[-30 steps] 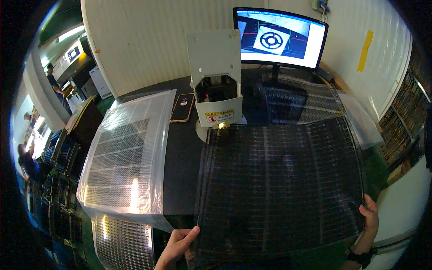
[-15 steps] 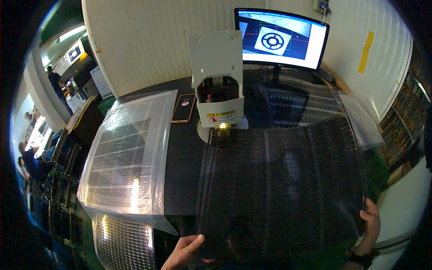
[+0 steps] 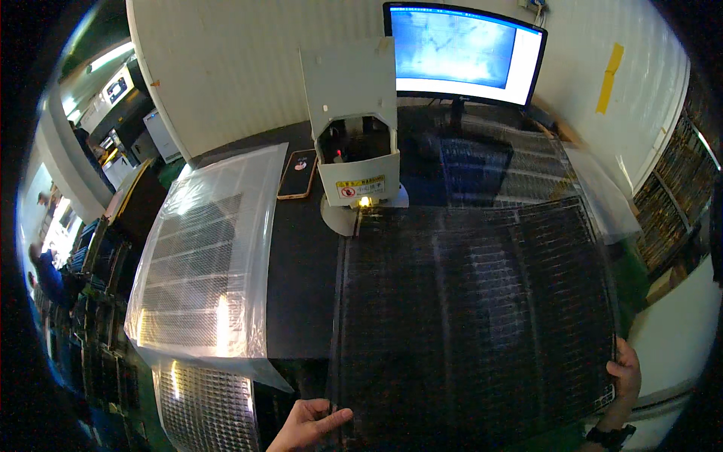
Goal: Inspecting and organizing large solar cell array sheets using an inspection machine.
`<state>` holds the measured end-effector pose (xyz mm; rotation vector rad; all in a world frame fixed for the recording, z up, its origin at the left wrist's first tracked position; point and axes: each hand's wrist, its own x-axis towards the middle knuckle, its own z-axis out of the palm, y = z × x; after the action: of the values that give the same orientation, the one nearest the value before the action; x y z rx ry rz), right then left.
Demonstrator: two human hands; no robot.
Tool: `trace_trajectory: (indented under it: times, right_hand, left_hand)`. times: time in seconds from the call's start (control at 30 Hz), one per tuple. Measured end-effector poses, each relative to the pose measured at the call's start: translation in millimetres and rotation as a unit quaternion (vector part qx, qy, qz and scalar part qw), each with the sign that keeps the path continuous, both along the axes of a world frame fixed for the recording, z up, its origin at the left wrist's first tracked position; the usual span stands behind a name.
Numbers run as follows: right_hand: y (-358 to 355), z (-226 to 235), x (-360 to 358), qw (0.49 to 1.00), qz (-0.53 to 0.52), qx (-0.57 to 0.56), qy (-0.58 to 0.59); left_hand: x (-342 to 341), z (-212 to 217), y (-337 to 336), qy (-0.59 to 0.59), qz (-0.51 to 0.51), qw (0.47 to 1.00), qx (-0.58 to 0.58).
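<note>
A large, thin, dark sheet (image 3: 482, 309) with a fine grid pattern lies in front of me, its far left corner under the head of a grey-white desktop machine (image 3: 358, 181). My left hand (image 3: 309, 423) pinches the sheet's near left edge between thumb and fingers. At the near right edge, my right hand (image 3: 625, 371) grips the sheet, fingers curled over its rim. A small yellow light glows beneath the machine head, right by the sheet's corner. Behind, a monitor (image 3: 459, 53) shows a blurred blue and white picture.
Left of the machine, clear plastic film covers gridded sheets (image 3: 203, 256) that overhang the table (image 3: 301, 301). A phone (image 3: 298, 175) lies between them and the machine. More gridded sheets (image 3: 538, 162) rest at the back right. Racks (image 3: 90, 324) stand at far left, with people beyond.
The sheet and both hands sit slightly lower in view. On the monitor, a ring-shaped mark has given way to a blurred pale blue picture. Both hands still hold the sheet.
</note>
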<state>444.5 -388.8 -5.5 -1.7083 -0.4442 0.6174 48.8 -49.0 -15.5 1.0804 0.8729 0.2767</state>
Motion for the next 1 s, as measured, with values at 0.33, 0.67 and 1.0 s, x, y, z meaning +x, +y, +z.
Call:
trace_trajectory:
  times: [0.33, 0.67, 1.0]
  right_hand:
    - [11, 4, -3, 1.000, -0.024, 0.009, -0.001]
    - [28, 13, -9, 0.997, 0.021, 0.072, 0.017]
    - [31, 16, -12, 0.998, 0.015, 0.049, 0.024]
  left_hand:
    - [9, 3, 14, 0.139, -0.009, 0.990, -0.018]
    - [1, -21, 21, 0.118, -0.023, 0.993, -0.021]
    - [-5, -35, 22, 0.118, -0.024, 0.993, -0.006]
